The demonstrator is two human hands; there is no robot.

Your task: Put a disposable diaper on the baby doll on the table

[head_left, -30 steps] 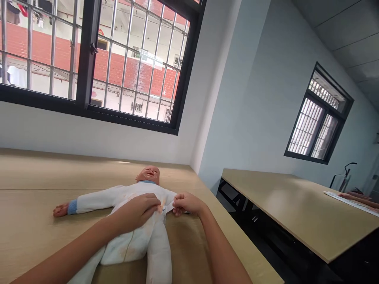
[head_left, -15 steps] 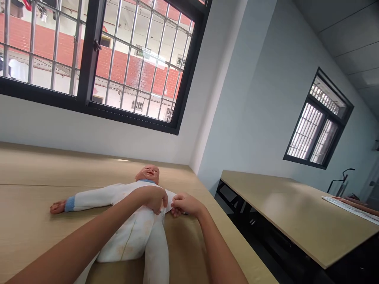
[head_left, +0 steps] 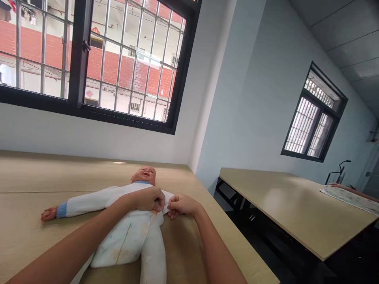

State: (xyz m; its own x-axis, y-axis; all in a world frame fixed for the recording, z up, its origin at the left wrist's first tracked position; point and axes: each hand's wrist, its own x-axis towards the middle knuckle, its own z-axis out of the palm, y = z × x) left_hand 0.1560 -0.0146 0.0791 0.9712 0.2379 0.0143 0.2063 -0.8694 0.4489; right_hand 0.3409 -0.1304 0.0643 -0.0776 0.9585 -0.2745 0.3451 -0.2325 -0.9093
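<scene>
A baby doll [head_left: 146,173] in a white top with blue collar and cuffs lies on its back on the wooden table. Around its hips is a white diaper [head_left: 124,240] with a yellow-green line down the front. My left hand [head_left: 152,198] reaches across the doll's belly, its fingers closed on the diaper's waist edge at the right. Just beside it, my right hand [head_left: 182,205] pinches white material at the same side of the diaper. The fingertips of both hands partly cover that edge. One doll arm stretches left; the other is largely hidden behind my right hand.
The table [head_left: 23,236] meets the wall below a barred window [head_left: 130,59]. Across a gap on the right stands a second table [head_left: 275,205], with a printed cloth [head_left: 349,198] and part of another person's arm [head_left: 359,192] at its far edge.
The view has shifted slightly, so the doll sits a little further left. My hands stay at the diaper's right side, still close together, with only slight finger movement.
</scene>
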